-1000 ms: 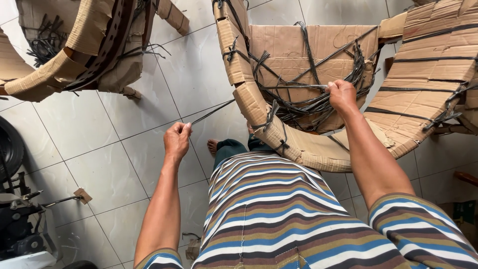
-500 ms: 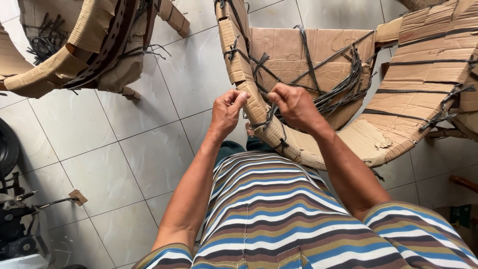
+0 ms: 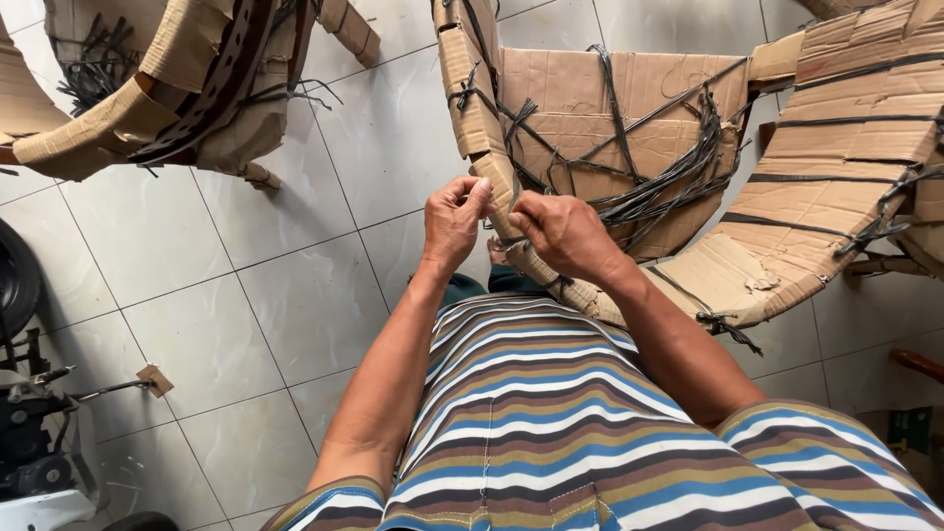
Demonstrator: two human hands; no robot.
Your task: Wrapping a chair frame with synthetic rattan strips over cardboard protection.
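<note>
Since a moment ago I am bringing both hands closer together at the near rim of the cardboard-wrapped chair (image 3: 610, 128), so they are almost touching now. My left hand (image 3: 454, 218) is pinching the end of a dark strap (image 3: 500, 211) between thumb and fingertips, just left of the rim's edge. My right hand (image 3: 562, 234) is curled with its fingers pressed together on the same strap, right against the rim. The strap is lying between my two hands, its long axis running roughly left to right across the rim, and both hands are about equally near it. Behind the rim, more dark straps (image 3: 678, 177) are crossing the chair's cardboard seat. Another wrapped chair (image 3: 167, 88) is standing well to the left of it on the tiled floor (image 3: 265, 285).
</note>
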